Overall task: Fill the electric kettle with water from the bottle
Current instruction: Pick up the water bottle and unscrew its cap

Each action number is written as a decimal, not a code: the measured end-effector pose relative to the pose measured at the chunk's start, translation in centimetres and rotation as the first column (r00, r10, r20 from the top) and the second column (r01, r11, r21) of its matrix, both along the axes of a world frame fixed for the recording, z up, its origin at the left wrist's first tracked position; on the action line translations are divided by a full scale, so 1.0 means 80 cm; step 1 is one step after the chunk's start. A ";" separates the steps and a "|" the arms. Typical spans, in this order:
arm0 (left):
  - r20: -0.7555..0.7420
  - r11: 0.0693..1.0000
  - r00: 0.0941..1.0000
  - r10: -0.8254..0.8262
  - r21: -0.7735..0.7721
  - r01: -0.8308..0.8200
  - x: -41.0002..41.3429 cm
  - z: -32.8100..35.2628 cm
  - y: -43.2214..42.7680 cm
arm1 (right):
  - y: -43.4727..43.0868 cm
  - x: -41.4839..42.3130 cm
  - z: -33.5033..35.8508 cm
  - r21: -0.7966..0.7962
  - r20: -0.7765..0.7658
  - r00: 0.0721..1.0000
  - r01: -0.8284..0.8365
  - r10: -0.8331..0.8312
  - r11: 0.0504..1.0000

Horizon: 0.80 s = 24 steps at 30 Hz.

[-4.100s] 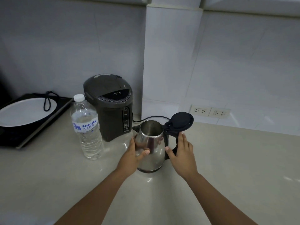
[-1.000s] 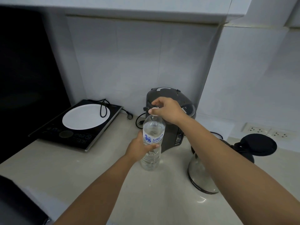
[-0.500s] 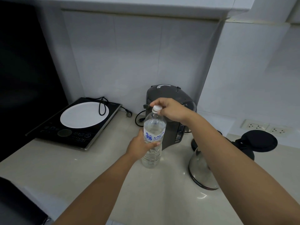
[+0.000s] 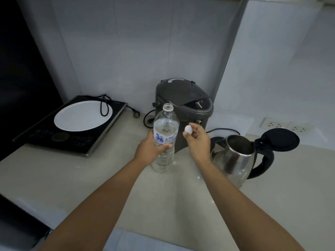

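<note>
you've just got the cap (image 4: 188,129) off: your right hand (image 4: 196,141) pinches it in its fingers (image 4: 193,126) beside the open bottle (image 4: 165,124), gripped by your left hand (image 4: 150,151) mid-frame on the desk (image 4: 90,178); the kettle (image 4: 235,160) at right, lid up, looks ready for pouring

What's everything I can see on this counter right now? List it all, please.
water bottle: one, clear with blue label, upright, uncapped, centre
bottle cap: one, white, held right of the bottle
electric kettle: one, steel and black, lid open, right side
hot-water dispenser: one, dark grey, behind the bottle
induction cooktop: one, black with white circle, left
wall sockets: two, white, wall behind kettle
countertop: one, beige, under everything
left hand: one, grips the bottle
right hand: one, pinches the cap
</note>
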State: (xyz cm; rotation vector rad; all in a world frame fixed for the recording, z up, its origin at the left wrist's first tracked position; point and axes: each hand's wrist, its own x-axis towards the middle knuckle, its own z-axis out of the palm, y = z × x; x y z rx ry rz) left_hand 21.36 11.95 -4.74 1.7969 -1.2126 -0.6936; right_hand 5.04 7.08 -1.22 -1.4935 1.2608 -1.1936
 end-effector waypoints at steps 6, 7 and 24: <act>-0.005 1.000 1.000 0.002 0.018 -0.002 -0.001 0.000 0.002 | 0.020 -0.009 -0.083 -0.074 -0.307 0.949 0.054 -0.074 0.996; -0.008 1.000 1.000 0.002 0.020 -0.001 -0.001 0.001 0.002 | 0.024 -0.010 -0.095 -0.048 -0.364 0.930 0.039 -0.054 0.998; -0.013 1.000 1.000 0.012 0.021 -0.012 -0.004 0.001 0.006 | 0.060 -0.025 -0.184 0.247 -0.573 0.786 -0.102 0.231 0.964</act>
